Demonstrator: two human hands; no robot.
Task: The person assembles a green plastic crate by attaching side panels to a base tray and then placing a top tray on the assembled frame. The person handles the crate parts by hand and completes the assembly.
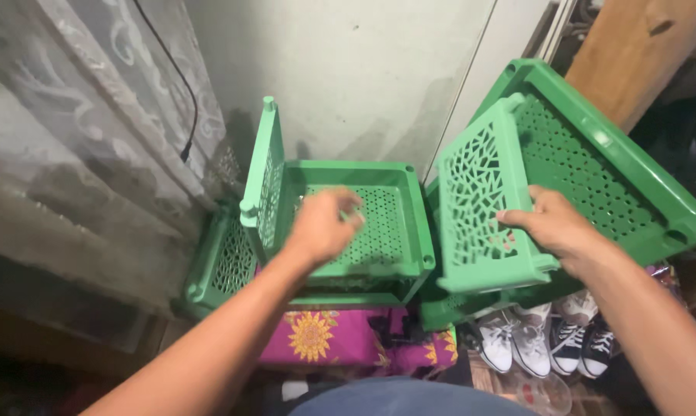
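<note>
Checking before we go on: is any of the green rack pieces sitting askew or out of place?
Yes. The green shelf tray on the right leans steeply, one end raised, with a lattice side panel gripped by the right hand. The middle tray lies roughly level under the left hand.

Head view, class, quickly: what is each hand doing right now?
Left hand: fingers curled over the green shelf tray; whether it holds anything cannot be told.
Right hand: closed on the green lattice side panel.

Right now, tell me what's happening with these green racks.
A person is handling green perforated plastic shelf pieces against a wall. The right hand grips a green lattice side panel attached to a tilted green shelf tray. The left hand hovers over another green perforated tray with an upright panel. White sneakers sit below.
</note>
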